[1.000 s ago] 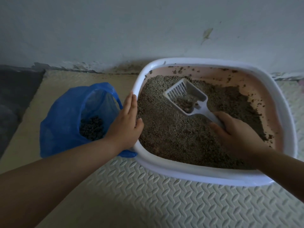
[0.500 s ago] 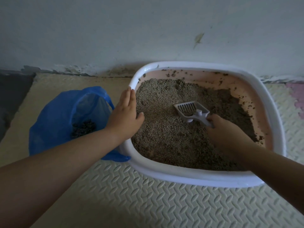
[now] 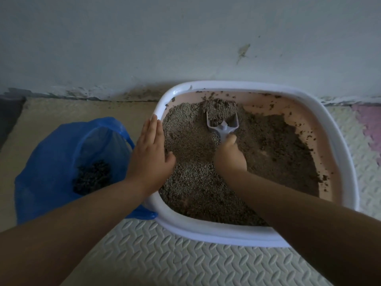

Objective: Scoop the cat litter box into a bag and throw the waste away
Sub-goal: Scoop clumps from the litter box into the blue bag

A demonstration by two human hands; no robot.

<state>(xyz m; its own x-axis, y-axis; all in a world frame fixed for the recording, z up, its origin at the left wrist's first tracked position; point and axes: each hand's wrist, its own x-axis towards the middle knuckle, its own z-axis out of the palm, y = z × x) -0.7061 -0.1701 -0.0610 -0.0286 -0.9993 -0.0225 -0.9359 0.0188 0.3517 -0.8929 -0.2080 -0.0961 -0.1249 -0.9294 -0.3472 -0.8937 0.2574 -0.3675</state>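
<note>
One blue bag (image 3: 51, 162) beside litter box (image 3: 338, 145)

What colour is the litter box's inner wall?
Pale pink inside the litter box, under a white rim; head view.

Wall (image 3: 185, 38) blocks behind the litter box (image 3: 341, 141); bag (image 3: 45, 162) crowds its left rim.

left hand (image 3: 151, 155), right hand (image 3: 230, 156) bare; forearms bare to frame edge.
</note>
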